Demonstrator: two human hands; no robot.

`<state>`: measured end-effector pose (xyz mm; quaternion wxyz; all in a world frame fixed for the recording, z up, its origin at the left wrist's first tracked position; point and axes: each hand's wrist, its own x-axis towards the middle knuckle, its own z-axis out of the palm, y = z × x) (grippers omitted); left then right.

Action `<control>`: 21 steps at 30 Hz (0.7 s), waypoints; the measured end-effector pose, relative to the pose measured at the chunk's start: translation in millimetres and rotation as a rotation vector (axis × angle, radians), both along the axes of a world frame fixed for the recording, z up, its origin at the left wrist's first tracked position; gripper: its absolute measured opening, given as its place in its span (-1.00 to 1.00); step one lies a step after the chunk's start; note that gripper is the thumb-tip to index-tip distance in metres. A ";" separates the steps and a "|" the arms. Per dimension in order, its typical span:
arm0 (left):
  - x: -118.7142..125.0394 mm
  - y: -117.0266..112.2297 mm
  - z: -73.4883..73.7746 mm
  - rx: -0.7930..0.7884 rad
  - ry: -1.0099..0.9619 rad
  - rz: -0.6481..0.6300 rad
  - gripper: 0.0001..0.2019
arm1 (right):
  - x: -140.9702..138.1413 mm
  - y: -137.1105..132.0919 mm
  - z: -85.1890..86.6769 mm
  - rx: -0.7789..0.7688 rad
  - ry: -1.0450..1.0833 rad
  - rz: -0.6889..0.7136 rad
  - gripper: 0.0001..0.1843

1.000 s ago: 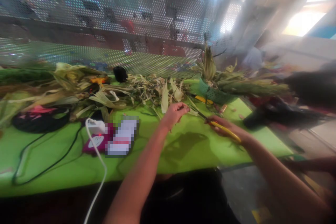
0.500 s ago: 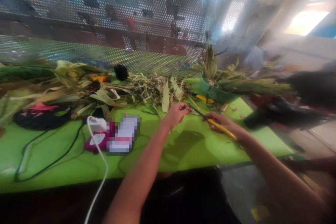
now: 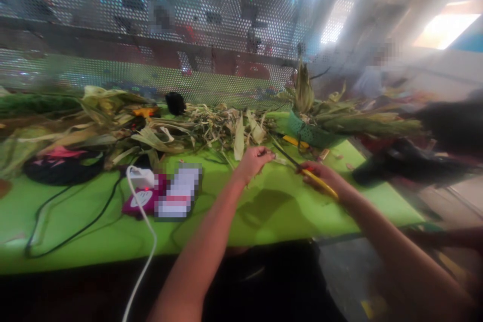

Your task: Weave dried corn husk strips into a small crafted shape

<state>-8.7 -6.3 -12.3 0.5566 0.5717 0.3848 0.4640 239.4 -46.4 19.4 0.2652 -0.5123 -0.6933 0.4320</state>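
Fingertips pinched, my left hand (image 3: 257, 162) hovers above the green table; whatever lies between the fingers is too small and blurred to name. My right hand (image 3: 322, 178) is wrapped around a long yellow-handled tool (image 3: 320, 183). Its thin dark shaft slants up and left, with the tip just beyond the left fingers and apart from them. The tool's exact kind cannot be made out. Pale dried corn husk pieces (image 3: 239, 138) lie right behind my left hand. A second yellow object (image 3: 295, 141) rests on the table behind the shaft.
Heaped corn husks (image 3: 109, 110) line the back against a perforated metal screen (image 3: 211, 35). A green basket (image 3: 311, 131) with husks stands back right. On the left are a magenta power outlet (image 3: 140, 204), a white charger (image 3: 140, 177), a phone (image 3: 179, 193), cables and a black bag (image 3: 62, 168).
The yellow-handled tool has drawn slightly away from my left fingers; its tip has shifted up and right. My left hand has kept its pinch in nearly the same spot.
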 end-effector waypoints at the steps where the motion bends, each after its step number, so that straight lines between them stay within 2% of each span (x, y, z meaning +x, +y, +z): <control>1: -0.3 0.1 0.7 0.005 -0.005 0.009 -0.68 | 1.7 0.3 -1.0 0.000 0.004 -0.019 -0.47; 5: -0.5 3.1 -0.5 0.036 -0.033 0.060 -0.68 | 7.6 1.9 -5.0 0.011 0.000 -0.104 -0.49; 9: 2.1 8.3 -6.2 0.041 -0.111 0.083 -0.77 | 3.1 7.0 -10.2 0.052 0.123 -0.156 -0.47; 12: 4.7 9.7 -8.2 0.034 -0.135 0.082 -0.82 | -14.4 14.6 -11.2 0.088 0.230 -0.228 -0.43; 16: 7.2 7.8 -6.2 0.038 -0.117 0.078 -0.77 | -49.3 28.5 -6.9 0.147 0.402 -0.330 -0.35; 21: 9.3 4.3 -0.9 -0.014 -0.132 0.111 -0.75 | -79.5 46.9 -6.5 0.153 0.538 -0.369 -0.36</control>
